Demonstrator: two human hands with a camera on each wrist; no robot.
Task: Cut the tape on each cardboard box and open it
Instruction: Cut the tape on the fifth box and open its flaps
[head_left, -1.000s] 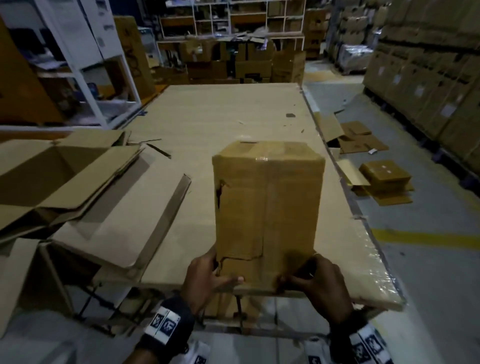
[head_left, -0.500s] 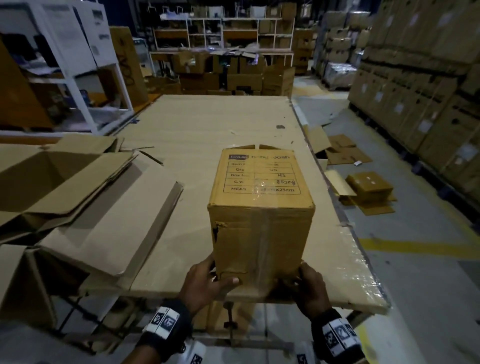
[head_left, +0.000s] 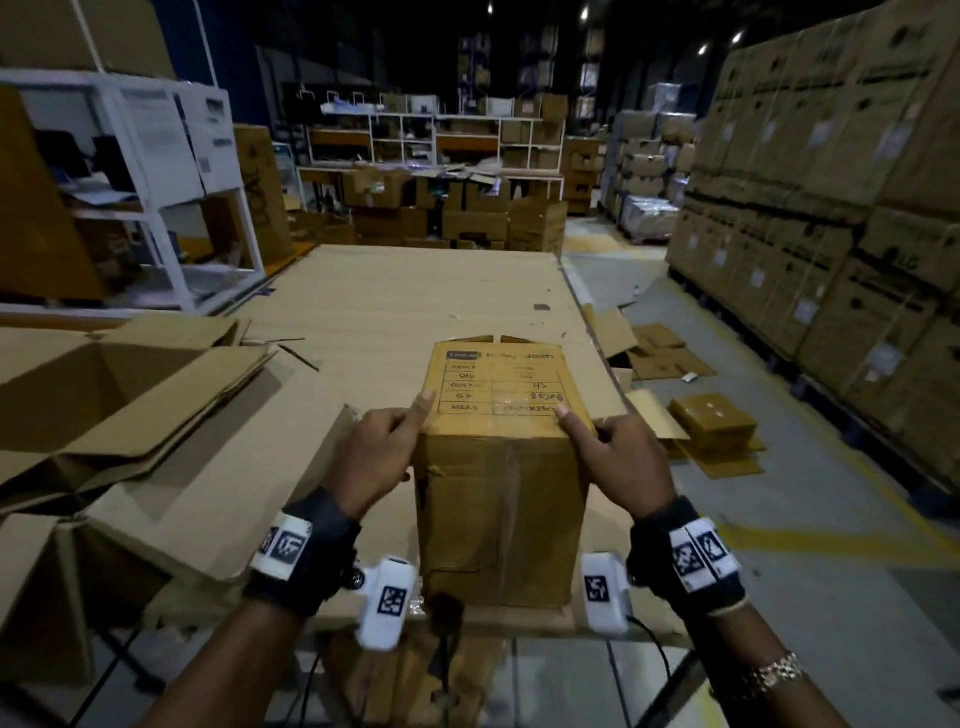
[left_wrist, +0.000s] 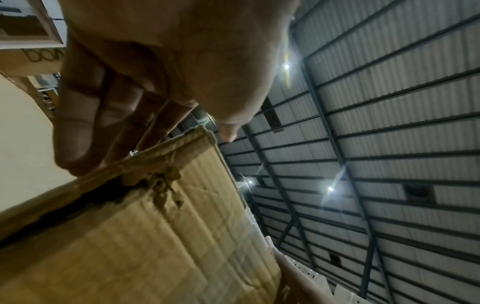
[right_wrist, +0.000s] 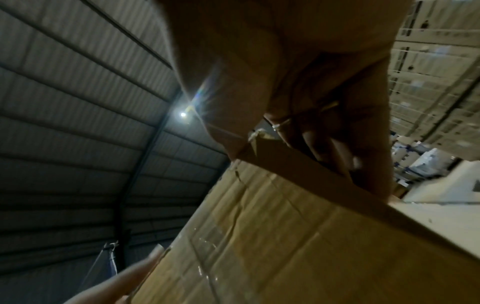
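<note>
A tall brown cardboard box (head_left: 501, 499) stands at the front edge of the table (head_left: 415, 291), its printed label face on top. Clear tape (head_left: 511, 514) runs down its near face. My left hand (head_left: 410, 431) grips the top left corner, thumb on the label face and fingers down the left side. At the top right corner my right hand (head_left: 587, 431) holds the same way. The left wrist view shows the left hand (left_wrist: 155, 82) over a torn box (left_wrist: 145, 236) corner. In the right wrist view the right hand (right_wrist: 298, 82) wraps the box (right_wrist: 298, 236) edge. No cutter is visible.
Opened and flattened boxes (head_left: 119, 405) crowd the table's left side. Cardboard pieces (head_left: 711, 421) lie on the floor to the right, with a wall of stacked cartons (head_left: 831, 208) beyond. A white shelf unit (head_left: 156, 171) stands at the far left.
The box was tipped over so its label face came on top. Both hands then moved from its bottom near edge up to the top corners.
</note>
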